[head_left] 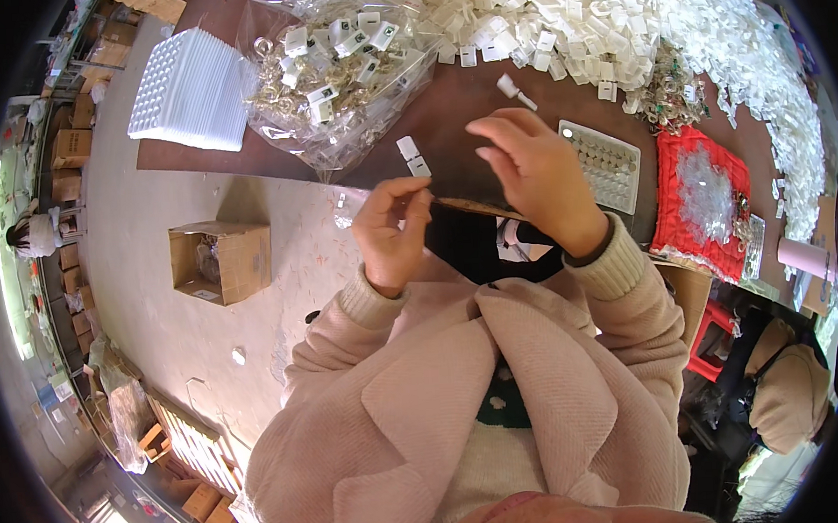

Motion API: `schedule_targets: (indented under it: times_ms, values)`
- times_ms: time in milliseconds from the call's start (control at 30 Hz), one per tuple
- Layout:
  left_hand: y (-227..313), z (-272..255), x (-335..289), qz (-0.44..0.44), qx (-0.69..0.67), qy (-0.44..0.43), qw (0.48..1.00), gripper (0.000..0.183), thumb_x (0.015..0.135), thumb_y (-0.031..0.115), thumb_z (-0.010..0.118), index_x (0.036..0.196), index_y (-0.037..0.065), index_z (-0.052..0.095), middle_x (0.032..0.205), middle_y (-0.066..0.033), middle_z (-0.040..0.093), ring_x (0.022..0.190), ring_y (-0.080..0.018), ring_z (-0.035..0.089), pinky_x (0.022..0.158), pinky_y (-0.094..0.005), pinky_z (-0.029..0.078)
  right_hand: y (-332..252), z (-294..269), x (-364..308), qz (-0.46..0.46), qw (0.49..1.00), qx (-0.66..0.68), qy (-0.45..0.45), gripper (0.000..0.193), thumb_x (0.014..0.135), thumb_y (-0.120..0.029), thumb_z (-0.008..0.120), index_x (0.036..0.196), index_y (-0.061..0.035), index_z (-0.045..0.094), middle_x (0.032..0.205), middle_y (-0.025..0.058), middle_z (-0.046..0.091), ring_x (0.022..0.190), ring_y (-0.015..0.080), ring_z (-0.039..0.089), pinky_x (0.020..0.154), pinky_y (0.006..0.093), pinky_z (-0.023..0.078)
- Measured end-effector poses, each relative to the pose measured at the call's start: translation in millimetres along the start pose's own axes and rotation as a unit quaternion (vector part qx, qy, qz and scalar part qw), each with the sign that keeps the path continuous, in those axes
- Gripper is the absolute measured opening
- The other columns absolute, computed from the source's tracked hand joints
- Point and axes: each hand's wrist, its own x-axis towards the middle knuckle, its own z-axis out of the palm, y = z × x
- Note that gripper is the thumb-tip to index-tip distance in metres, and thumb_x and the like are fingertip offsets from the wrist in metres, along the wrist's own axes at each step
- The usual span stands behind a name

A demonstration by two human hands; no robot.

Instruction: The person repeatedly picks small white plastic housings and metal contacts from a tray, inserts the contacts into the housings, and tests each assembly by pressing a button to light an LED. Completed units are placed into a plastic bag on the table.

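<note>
White plastic piece (413, 157): lying toward the front of the brown table (459, 96), its lower end right by the left fingertips. We make it two white segments in a line, tilted a bit.
Left hand (394, 230): just below that piece, thumb and index drawn close together at the tips. We honestly can't tell if they're clamped on it or only beside it.
Right hand (537, 177): raised near the table's front edge, thumb and index clearly apart, pointing left.
Second white piece (516, 91): on the table just past the right hand, slanted, with a narrower end.
Tray (634, 182): right of the right hand, pale, and we can see rows of small parts in it, too small for us to name.
Clear bag (311, 145): beyond the left hand, stuffed with metal bits and white tabs with dark marks.
White stack (187, 94): left of the bag, thin bumpy sheets piled up.
Big heap (567, 21): loads of white pieces across the far side, spreading way off right.
Metal bits pile (673, 91): at the heap's near edge, all tangled.
Red cloth (672, 157): right of the tray, clear plastic (706, 188) on top.
Floor box (251, 259): open cardboard, off left, something bagged inside as far as we can tell.
</note>
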Motion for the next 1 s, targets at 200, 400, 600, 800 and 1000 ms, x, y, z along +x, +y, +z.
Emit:
schedule_targets:
  times_ms: [200, 400, 600, 800, 1000]
  values:
    - [-11.4, -17.6, 3.3, 0.009, -0.089, 0.051, 0.995, 0.017, 0.096, -0.004, 0.060, 0.113, -0.001, 0.063, 0.090, -0.0035, 0.066, 0.068, -0.0056, 0.056, 0.055, -0.0185, 0.042, -16.8, 60.1, 18.5, -0.009, 0.997, -0.024, -0.070, 0.023, 0.081, -0.009, 0.071, 0.103, -0.0080, 0.063, 0.088, 0.0107, 0.062, 0.083, 0.0315, 0.065, 0.067, 0.0434, 0.052]
    - [-5.6, -26.0, 2.7, -0.009, -0.108, 0.038, 0.993, 0.020, 0.096, -0.005, 0.060, 0.115, -0.001, 0.063, 0.097, -0.0056, 0.066, 0.071, -0.0062, 0.057, 0.056, -0.0188, 0.043, -19.8, 76.1, 24.8, 0.031, 0.996, -0.044, -0.073, 0.024, 0.080, -0.010, 0.074, 0.101, -0.0027, 0.063, 0.088, 0.0120, 0.066, 0.080, 0.0288, 0.067, 0.067, 0.0394, 0.053]
    - [8.0, -27.2, 13.1, 0.055, -0.110, -0.090, 0.988, 0.025, 0.095, -0.004, 0.061, 0.120, 0.000, 0.064, 0.111, -0.0077, 0.062, 0.082, -0.0097, 0.060, 0.064, -0.0215, 0.051, -29.2, 10.3, 15.2, 0.224, 0.871, 0.372, -0.230, 0.023, 0.093, -0.008, 0.068, 0.113, 0.0032, 0.064, 0.089, 0.0039, 0.069, 0.075, 0.0076, 0.062, 0.066, 0.0227, 0.051]
    - [18.0, -10.2, 12.7, -0.128, -0.293, -0.148, 0.936, 0.019, 0.093, -0.005, 0.064, 0.112, -0.004, 0.064, 0.099, -0.0103, 0.066, 0.081, -0.0139, 0.064, 0.066, -0.0261, 0.055, -41.5, -12.3, -3.7, 0.287, 0.886, 0.342, -0.125, 0.016, 0.095, -0.013, 0.067, 0.098, 0.0019, 0.066, 0.078, 0.0007, 0.065, 0.065, 0.0049, 0.057, 0.057, 0.0213, 0.047]
    - [20.7, 7.6, 11.4, -0.294, -0.349, -0.191, 0.869, 0.022, 0.099, 0.017, 0.060, 0.111, -0.002, 0.062, 0.093, -0.0111, 0.067, 0.076, -0.0159, 0.063, 0.064, -0.0229, 0.052, -35.2, -20.9, -20.4, 0.185, 0.958, 0.213, -0.054, 0.004, 0.095, -0.002, 0.065, 0.096, 0.0007, 0.068, 0.080, 0.0005, 0.063, 0.069, 0.0044, 0.057, 0.060, 0.0191, 0.045]
